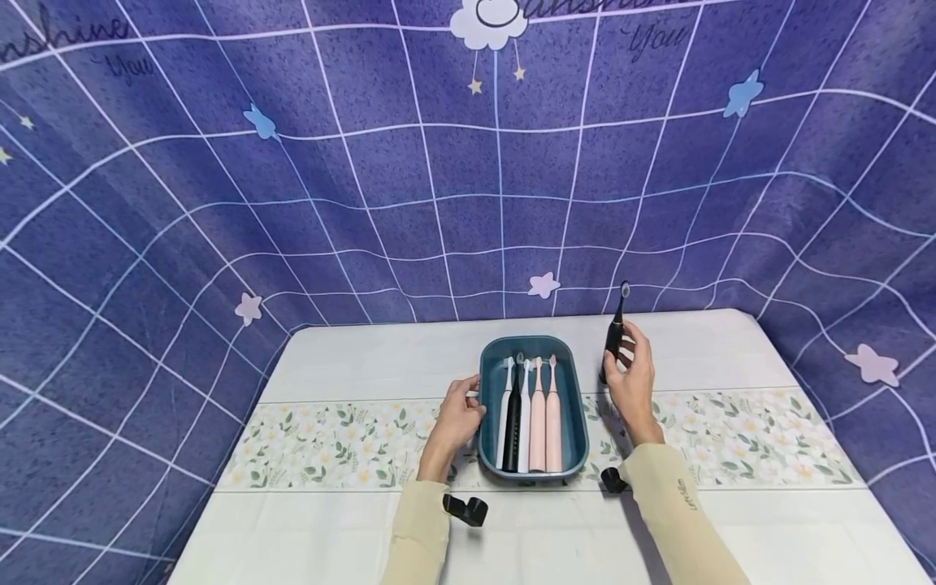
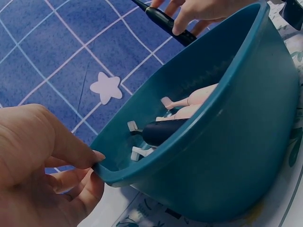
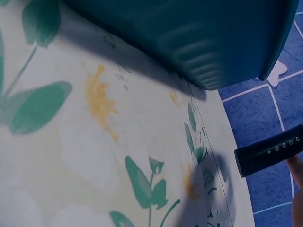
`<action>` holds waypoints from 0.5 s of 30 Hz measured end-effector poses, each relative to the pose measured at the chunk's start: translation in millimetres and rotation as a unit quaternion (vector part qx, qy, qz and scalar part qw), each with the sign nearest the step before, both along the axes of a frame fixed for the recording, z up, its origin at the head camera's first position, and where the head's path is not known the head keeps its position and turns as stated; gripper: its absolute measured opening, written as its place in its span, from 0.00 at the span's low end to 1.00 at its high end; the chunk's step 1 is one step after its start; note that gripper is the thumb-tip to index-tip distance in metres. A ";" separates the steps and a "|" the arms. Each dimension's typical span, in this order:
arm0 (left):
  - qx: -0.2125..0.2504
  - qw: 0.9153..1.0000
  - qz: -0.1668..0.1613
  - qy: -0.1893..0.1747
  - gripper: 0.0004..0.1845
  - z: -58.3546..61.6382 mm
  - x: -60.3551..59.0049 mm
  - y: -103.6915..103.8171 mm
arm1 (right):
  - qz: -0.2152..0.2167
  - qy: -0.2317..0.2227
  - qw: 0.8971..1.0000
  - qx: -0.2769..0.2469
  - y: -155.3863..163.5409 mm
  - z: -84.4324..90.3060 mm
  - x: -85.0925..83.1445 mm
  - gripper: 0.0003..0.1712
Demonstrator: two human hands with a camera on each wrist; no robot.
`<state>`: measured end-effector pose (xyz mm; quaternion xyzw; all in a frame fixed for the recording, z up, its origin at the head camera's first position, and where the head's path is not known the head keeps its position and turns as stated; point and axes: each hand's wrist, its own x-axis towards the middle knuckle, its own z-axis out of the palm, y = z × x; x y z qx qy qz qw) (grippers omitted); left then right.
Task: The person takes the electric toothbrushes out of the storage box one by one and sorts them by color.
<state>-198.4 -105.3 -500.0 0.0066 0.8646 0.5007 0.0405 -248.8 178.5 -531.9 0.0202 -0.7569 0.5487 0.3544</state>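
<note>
A dark teal plastic bin (image 1: 534, 476) stands on the table in the head view. Inside it lie several electric toothbrushes side by side: a white toothbrush (image 1: 502, 431), a black toothbrush (image 1: 513, 431), another white one, and two pink toothbrushes (image 1: 553, 431). My left hand (image 1: 457, 416) pinches the bin's left rim between thumb and fingers, as the left wrist view shows close up. To the right of the bin, my right hand (image 1: 634, 380) holds another black electric toothbrush (image 1: 613, 341) nearly upright, brush head up. Its button-marked handle (image 3: 270, 150) is partly visible in the right wrist view.
The white table (image 1: 322, 528) carries a floral band (image 1: 322, 447) across its middle. Behind it hangs a blue-purple grid curtain (image 1: 395, 227) with stars and clouds. Black wrist camera mounts (image 1: 465, 510) sit at both sleeves.
</note>
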 end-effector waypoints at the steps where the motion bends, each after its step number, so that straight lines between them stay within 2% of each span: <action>1: 0.000 1.000 0.001 0.000 0.29 0.0 0.1 0.2 | 0.000 -0.001 1.000 0.001 0.6 -1.2 -0.6 0.36; 15: 0.002 1.000 0.007 0.007 0.29 2.6 0.2 1.8 | -0.006 -0.020 1.000 0.018 2.4 -4.1 -6.4 0.36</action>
